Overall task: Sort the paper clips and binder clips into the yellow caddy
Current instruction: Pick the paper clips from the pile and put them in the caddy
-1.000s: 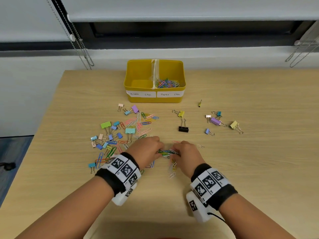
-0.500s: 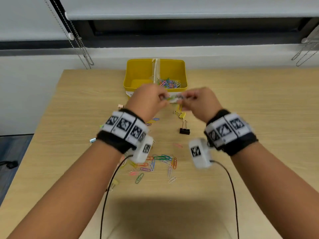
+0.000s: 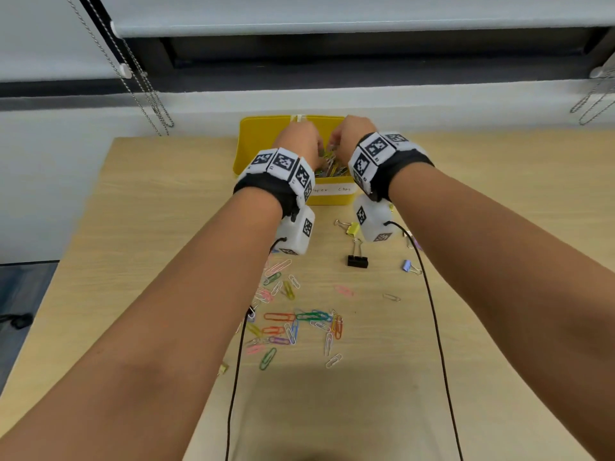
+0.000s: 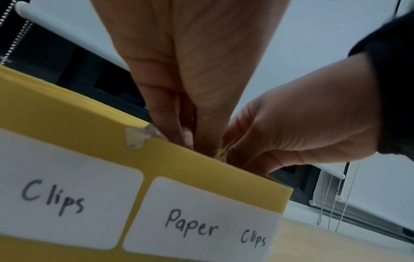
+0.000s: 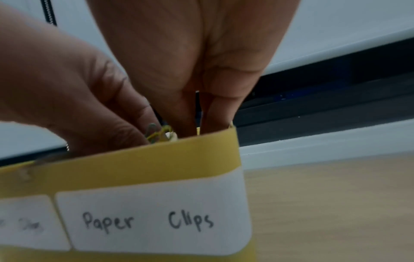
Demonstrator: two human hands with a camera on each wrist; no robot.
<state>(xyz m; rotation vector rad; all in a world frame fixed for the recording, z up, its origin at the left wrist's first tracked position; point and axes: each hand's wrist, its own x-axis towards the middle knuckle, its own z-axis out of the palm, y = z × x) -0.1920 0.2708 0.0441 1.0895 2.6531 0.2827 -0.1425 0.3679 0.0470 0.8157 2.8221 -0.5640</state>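
A: Where are the paper clips (image 3: 327, 168) right now?
B: A heap of them lies in the right-hand compartment of the yellow caddy (image 3: 256, 141), the one with the label reading "Paper Clips" (image 5: 152, 221). More coloured paper clips lie loose on the tabletop (image 3: 149, 207), near the person and between the two forearms.

A: And the hands?
B: From the head view the left hand (image 3: 299, 141) and right hand (image 3: 349, 131) meet over that compartment, backs up, so the grip itself is hidden there. The wrist views show what it cannot. The right wrist view has both sets of fingertips dipping behind the caddy's front wall, with a small yellow-green bundle of clips (image 5: 160, 134) pinched between them. The left wrist view shows the same pinch from the other side, only a sliver of yellow showing.

A: So both grips are closed?
B: Yes, both hands' fingers are curled in on that bundle.

A: Binder clips?
B: Only the head view shows them: a black binder clip (image 3: 357, 259), a yellow binder clip (image 3: 352, 227) just beyond it, and a lilac binder clip (image 3: 406, 266) to the right, all on the tabletop.
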